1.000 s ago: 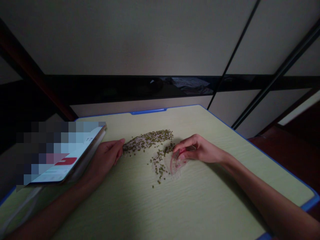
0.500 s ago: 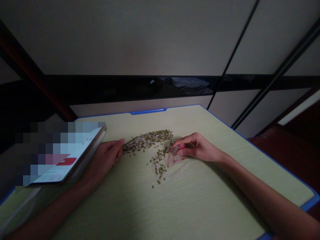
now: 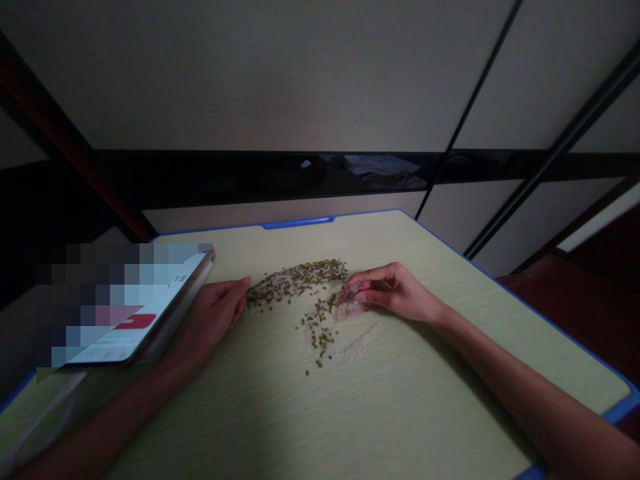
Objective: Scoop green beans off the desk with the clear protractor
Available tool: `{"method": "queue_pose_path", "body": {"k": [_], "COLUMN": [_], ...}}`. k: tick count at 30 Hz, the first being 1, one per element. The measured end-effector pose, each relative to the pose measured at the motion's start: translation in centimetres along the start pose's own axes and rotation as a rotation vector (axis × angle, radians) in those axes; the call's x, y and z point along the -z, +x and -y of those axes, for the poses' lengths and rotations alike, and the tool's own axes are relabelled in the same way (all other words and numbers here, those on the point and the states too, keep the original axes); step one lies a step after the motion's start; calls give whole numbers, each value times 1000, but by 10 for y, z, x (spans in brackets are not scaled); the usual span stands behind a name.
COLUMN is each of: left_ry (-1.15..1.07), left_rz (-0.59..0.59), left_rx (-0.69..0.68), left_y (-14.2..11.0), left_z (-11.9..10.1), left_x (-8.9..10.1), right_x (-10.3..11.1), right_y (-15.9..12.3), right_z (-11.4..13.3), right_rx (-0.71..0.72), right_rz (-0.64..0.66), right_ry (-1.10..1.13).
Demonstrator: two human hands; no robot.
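A long pile of green beans mixed with pale grains lies across the middle of the table. A smaller scatter of green beans is just in front of it. My left hand rests closed at the pile's left end, thumb against the fingers; what they hold, if anything, is hidden. My right hand pinches a clear plastic piece with red print, its lower edge beside the scattered beans. A thin streak of pale grains lies on the table below that piece.
A lit tablet leans on the left side of the table, near my left forearm, with a white cable below it. The pale table has a blue rim. Behind stands a cabinet with light panels.
My right hand has lifted and tilted the clear plastic piece slightly, baring the pale streak under it. A few beans in the scatter have shifted. My left hand has hardly moved.
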State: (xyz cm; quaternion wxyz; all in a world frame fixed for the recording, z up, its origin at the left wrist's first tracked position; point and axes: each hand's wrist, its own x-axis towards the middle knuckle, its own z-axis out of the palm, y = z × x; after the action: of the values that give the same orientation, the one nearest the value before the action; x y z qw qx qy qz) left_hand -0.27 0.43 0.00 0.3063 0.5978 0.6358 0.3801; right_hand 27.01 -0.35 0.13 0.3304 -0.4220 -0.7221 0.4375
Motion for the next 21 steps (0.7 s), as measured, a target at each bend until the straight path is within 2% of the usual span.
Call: {"method": "queue_pose_path", "body": {"k": [6, 12, 21], "left_ry": [1, 12, -7], "left_rz": [3, -7, -3], "left_rx": [11, 21, 8], "left_y": [0, -1, 1], "left_z": [0, 0, 1], "left_x": [0, 0, 1], "right_x": [-8, -2, 7], "right_y": [3, 1, -2], "right_z": [-8, -3, -3], "right_rx": [42, 81, 74], "right_rz": [-27, 97, 165], "right_ry": [77, 68, 32]}}
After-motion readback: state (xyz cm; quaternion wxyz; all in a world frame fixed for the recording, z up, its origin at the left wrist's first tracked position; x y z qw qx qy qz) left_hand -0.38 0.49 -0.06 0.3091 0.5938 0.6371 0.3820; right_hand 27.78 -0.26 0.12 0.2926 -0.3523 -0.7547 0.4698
